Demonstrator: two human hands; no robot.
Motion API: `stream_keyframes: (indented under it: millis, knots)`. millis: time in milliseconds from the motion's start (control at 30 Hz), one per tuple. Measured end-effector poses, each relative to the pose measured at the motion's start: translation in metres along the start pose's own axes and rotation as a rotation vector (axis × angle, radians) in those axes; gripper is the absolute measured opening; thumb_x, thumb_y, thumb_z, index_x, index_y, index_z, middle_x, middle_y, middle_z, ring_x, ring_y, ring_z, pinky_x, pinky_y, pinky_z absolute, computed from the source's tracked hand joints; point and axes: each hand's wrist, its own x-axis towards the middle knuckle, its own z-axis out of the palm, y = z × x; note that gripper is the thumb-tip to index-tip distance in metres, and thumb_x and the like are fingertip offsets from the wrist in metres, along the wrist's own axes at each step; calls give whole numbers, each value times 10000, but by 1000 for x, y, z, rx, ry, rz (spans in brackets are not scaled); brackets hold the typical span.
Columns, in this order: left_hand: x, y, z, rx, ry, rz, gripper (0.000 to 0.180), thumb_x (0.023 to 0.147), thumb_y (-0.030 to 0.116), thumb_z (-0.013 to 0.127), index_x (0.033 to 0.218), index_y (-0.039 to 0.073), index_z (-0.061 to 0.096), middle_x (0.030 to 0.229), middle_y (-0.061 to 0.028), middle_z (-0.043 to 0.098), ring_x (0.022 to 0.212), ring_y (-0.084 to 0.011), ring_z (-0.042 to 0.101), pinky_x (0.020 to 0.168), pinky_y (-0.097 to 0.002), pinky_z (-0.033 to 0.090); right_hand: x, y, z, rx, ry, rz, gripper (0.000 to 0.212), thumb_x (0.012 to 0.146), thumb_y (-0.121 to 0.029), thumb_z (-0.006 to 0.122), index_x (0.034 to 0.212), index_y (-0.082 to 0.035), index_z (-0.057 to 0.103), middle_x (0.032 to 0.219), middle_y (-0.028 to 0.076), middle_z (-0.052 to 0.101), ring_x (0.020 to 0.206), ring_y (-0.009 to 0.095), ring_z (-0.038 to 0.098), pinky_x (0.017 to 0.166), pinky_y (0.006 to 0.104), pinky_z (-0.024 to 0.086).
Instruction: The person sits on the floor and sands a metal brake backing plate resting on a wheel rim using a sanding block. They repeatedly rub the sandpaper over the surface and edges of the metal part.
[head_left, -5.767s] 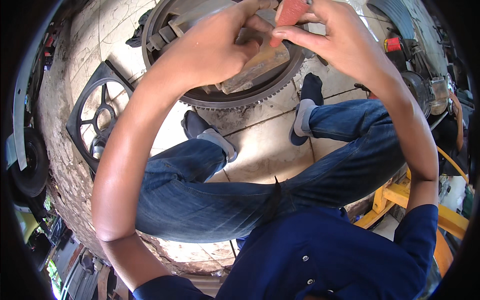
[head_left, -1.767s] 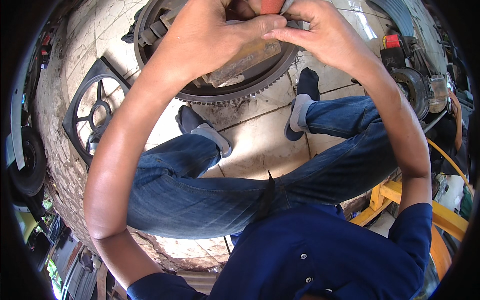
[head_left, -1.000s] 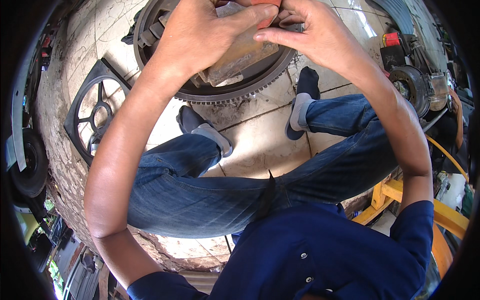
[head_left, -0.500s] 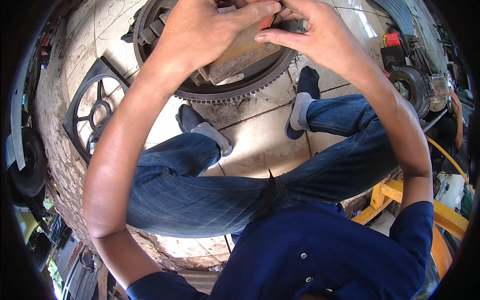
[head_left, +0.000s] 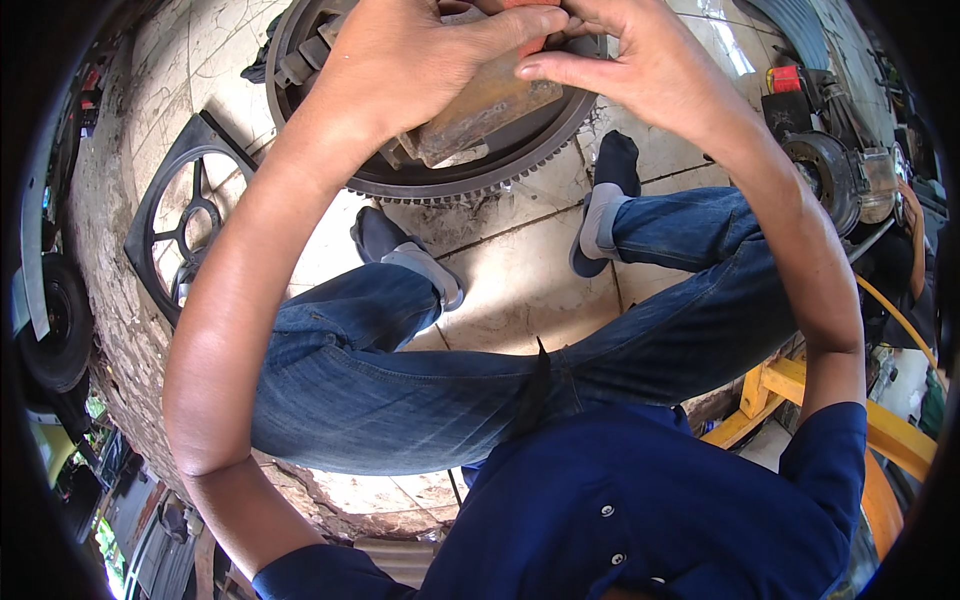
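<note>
At the top edge, my left hand [head_left: 425,50] and my right hand [head_left: 650,60] meet over a rusty metal block [head_left: 485,115]. Between them is a small red-orange piece [head_left: 532,46], partly covered by fingers, so its kind is unclear. My left thumb presses along it, fingertips hidden. The right fingers curl at its other side, close to the left thumb tip, while the right thumb points left below it. Under the block lies a round, dark toothed flywheel [head_left: 440,190] on the tiled floor; the frame's top edge cuts it off.
My feet [head_left: 385,238] rest near the flywheel. Left of it stands a black fan shroud [head_left: 155,225]. A round metal drum part [head_left: 820,170] and a red-topped container [head_left: 785,80] sit at right. Beside my hip is a yellow frame [head_left: 785,380]. Another person's arm [head_left: 915,235] shows far right.
Both hands have shifted a little to the right together at the red-orange piece. The block and flywheel look unmoved.
</note>
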Motion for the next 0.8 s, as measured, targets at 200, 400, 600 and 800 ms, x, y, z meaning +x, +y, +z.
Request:
stream_keyframes:
  millis: [200, 400, 600, 800]
  knots:
    - [4, -2, -1, 90, -35, 102, 190, 916, 114, 744, 1058, 8, 675, 1011, -41, 669, 953, -110, 625, 872, -280, 513, 3, 14, 1, 89, 3, 32, 345, 913, -147, 741, 1187, 36, 639, 993, 121, 732, 893, 126, 648, 802, 298, 516]
    - [-3, 12, -2, -98, -23, -9, 223, 932, 96, 719, 1110, -4, 629, 1029, -62, 675, 992, -116, 636, 907, -282, 525, 2, 1, -5, 47, -44, 98, 333, 918, -142, 734, 1183, 39, 644, 1007, 123, 736, 905, 131, 657, 816, 295, 517]
    - [-2, 14, 1, -133, -19, -106, 217, 930, 93, 722, 1102, -4, 631, 1027, -59, 672, 986, -109, 633, 906, -272, 527, 0, 0, 4, 78, 51, 7, 341, 917, -126, 731, 1203, 36, 641, 1075, 123, 719, 962, 145, 659, 852, 304, 513]
    - [3, -17, -4, -41, -39, 210, 220, 931, 97, 722, 1108, 2, 632, 1024, -49, 667, 1008, -118, 638, 929, -278, 525, 4, 9, 1, 47, -3, 0, 331, 915, -129, 734, 1206, 11, 657, 1123, 139, 699, 993, 156, 647, 878, 313, 511]
